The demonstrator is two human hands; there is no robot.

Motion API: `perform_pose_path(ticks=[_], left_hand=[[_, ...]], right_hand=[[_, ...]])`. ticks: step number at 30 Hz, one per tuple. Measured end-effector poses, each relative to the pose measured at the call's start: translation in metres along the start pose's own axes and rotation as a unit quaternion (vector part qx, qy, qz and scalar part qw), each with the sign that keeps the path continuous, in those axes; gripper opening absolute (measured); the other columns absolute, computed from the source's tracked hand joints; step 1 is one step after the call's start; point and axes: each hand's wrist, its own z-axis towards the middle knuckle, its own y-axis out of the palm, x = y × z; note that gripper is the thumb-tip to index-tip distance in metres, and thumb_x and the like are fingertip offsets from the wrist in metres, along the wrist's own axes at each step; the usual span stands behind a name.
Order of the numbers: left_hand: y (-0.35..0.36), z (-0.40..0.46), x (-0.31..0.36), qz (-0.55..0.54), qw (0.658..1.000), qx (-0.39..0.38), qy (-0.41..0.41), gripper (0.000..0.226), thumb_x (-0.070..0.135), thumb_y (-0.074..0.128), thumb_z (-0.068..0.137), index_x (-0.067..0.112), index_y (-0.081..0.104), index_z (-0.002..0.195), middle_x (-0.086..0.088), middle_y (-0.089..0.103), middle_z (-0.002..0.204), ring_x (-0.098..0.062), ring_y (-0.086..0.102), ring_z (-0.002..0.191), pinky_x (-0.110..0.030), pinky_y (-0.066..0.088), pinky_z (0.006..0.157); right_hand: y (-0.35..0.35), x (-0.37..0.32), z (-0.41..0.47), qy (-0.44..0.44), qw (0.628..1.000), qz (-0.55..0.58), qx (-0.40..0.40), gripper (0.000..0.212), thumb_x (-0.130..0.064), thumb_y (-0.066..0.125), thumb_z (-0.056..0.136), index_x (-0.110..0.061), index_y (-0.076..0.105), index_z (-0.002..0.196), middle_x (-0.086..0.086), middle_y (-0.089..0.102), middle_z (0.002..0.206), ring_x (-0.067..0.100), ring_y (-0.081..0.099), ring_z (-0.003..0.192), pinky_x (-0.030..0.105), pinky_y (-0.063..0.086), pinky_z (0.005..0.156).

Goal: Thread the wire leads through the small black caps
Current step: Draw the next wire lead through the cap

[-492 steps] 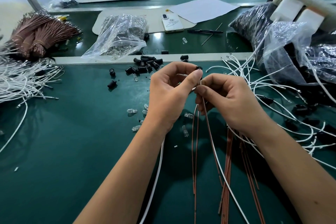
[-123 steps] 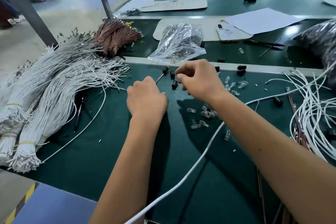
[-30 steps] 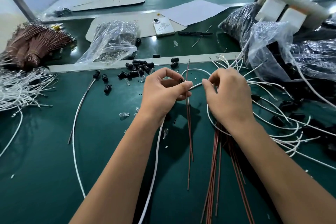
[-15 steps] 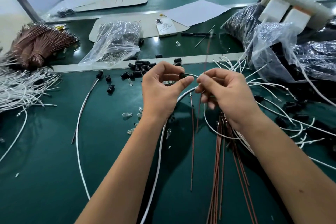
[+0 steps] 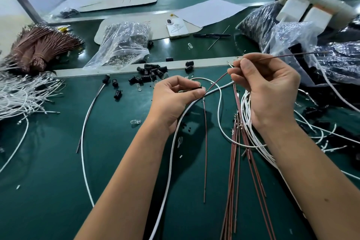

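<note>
Item: small black cap (image 5: 196,89), pinched between thumb and forefinger of our left hand (image 5: 175,99), held just above the green table (image 5: 58,181) near its middle. A white lead (image 5: 171,154) runs from the cap down toward us; whether it is already seated in the cap we cannot tell.

Item: brown lead (image 5: 218,80), pinched in the curled fingers of our right hand (image 5: 266,91). One stretch slants down to the cap; the far stretch points away to the right, over the plastic bags (image 5: 292,41).

Change noted: half a second ago both hands sat close together at the cap; now our right hand has lifted up and to the right, drawing the brown lead out with it. We judge this to be the pull-through stroke, so this cap is probably nearly done.

Stock, task: pile of loose black caps (image 5: 150,74) just beyond the left hand; loose brown leads (image 5: 235,161) under the right forearm; loose white leads (image 5: 251,122) beside them; one finished-looking capped white lead (image 5: 85,122) lying to the left.

Stock, other: bundled white wires (image 5: 23,95) and brown wire bundles (image 5: 41,45) at far left; small clear bulbs (image 5: 135,122) scattered on the table; phone (image 5: 177,28) and paper sheet (image 5: 210,10) beyond.
</note>
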Motion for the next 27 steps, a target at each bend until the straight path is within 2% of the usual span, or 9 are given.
perform_pose_path(ticks=[6,12,21,27], left_hand=[[0.0008,-0.0019,0.0009,-0.044,0.999,-0.024,0.003,0.034,-0.025,0.072,0.071,0.005,0.057,0.068,-0.018,0.070,0.090,-0.026,0.074,0.081,-0.030,0.062,0.080],[0.0018,-0.0023,0.0004,-0.032,0.999,-0.033,0.019,0.035,-0.026,0.072,0.070,0.006,0.059,0.077,-0.019,0.072,0.084,-0.025,0.074,0.082,-0.028,0.059,0.076],[0.0000,-0.0005,0.0001,-0.057,0.998,-0.023,0.028,0.036,-0.026,0.072,0.070,0.006,0.059,0.076,-0.013,0.073,0.076,-0.023,0.075,0.079,-0.025,0.058,0.072],[-0.0004,0.0001,-0.0003,-0.054,0.998,-0.023,0.029,0.035,-0.026,0.073,0.069,0.006,0.059,0.075,-0.016,0.074,0.079,-0.023,0.075,0.078,-0.025,0.058,0.071]], right_hand=[[-0.0018,-0.0023,0.0026,0.003,0.999,0.012,0.032,0.008,0.001,0.069,0.095,-0.006,0.070,0.093,0.007,0.077,0.080,0.022,0.076,0.073,0.023,0.059,0.066],[-0.0013,-0.0024,0.0014,-0.006,1.000,-0.002,0.028,0.006,0.001,0.070,0.095,-0.005,0.070,0.093,0.009,0.076,0.081,0.023,0.076,0.073,0.024,0.059,0.067],[-0.0003,-0.0050,0.0006,-0.003,0.999,0.005,0.035,0.005,0.002,0.069,0.095,-0.003,0.069,0.094,0.008,0.076,0.081,0.022,0.075,0.071,0.025,0.059,0.067],[-0.0006,-0.0038,-0.0005,0.000,1.000,-0.006,0.027,0.004,0.001,0.069,0.095,-0.003,0.069,0.094,0.007,0.076,0.079,0.023,0.075,0.071,0.025,0.060,0.066]])
